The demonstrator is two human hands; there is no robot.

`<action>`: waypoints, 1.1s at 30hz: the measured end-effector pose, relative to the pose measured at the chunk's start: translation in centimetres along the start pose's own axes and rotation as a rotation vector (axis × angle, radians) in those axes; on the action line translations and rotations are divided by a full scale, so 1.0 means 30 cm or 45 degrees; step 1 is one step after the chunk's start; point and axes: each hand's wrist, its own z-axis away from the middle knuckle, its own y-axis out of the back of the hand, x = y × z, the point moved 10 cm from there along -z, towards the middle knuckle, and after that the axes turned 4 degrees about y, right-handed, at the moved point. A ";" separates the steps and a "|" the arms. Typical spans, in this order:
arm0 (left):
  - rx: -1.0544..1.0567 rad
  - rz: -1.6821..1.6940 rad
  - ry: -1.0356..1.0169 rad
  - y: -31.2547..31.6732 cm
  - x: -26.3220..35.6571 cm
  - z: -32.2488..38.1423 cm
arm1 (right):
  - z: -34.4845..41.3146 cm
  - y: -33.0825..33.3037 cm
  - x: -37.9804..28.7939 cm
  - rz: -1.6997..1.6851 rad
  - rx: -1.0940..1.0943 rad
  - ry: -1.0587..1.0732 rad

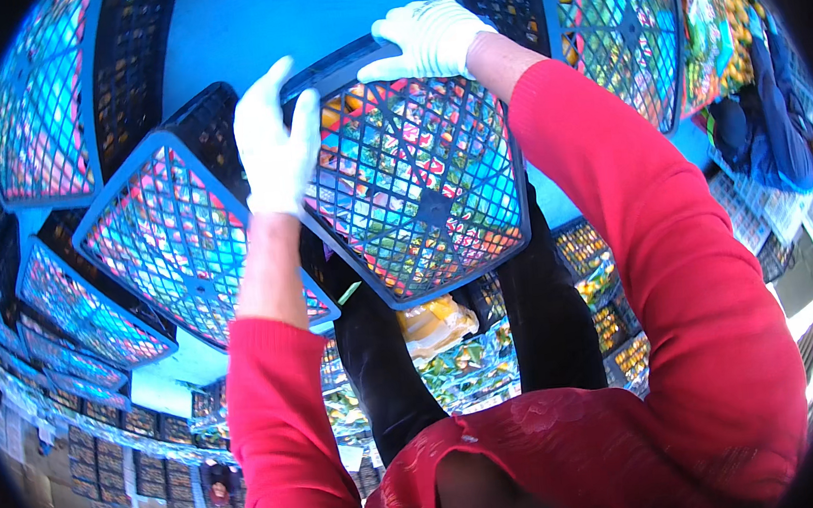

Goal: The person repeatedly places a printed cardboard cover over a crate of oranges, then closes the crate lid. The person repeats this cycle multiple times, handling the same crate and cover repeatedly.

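A black plastic mesh crate (pixel 435 205) with colourful printed lining lies tilted before me, above my legs, its lattice face towards me. Some orange fruit shows through near its upper left corner. My right hand (pixel 429 41), in a white glove, grips the crate's far rim, thumb on the near side and fingers beyond. At the upper left corner is my left hand (pixel 276 142), also in a white glove, with thumb and fingers spread about the edge. Its contact with the crate is unclear. Another lined mesh crate (pixel 198 285) leans just left of it, partly behind my left forearm.
More lined crates stand at the left (pixel 44 103) and right (pixel 629 29) on a blue surface (pixel 252 22). Yellow plastic packaging (pixel 437 323) lies between my legs. A person in dark blue (pixel 773 132) is at the far right. Stacked crates (pixel 97 457) show lower left.
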 end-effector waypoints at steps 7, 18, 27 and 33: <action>0.152 0.692 1.382 -0.068 -0.034 0.962 | -0.007 -0.009 0.012 -0.075 -0.024 0.023; 0.013 0.059 0.687 0.043 -0.256 0.016 | -0.125 -0.003 -0.268 -0.266 0.010 0.013; -0.145 -0.431 0.735 -0.034 -0.294 -0.020 | -0.161 -0.050 -0.273 -0.212 -0.190 0.024; -0.291 -0.393 0.702 -0.076 -0.329 -0.033 | -0.175 -0.035 -0.279 -0.205 -0.210 0.004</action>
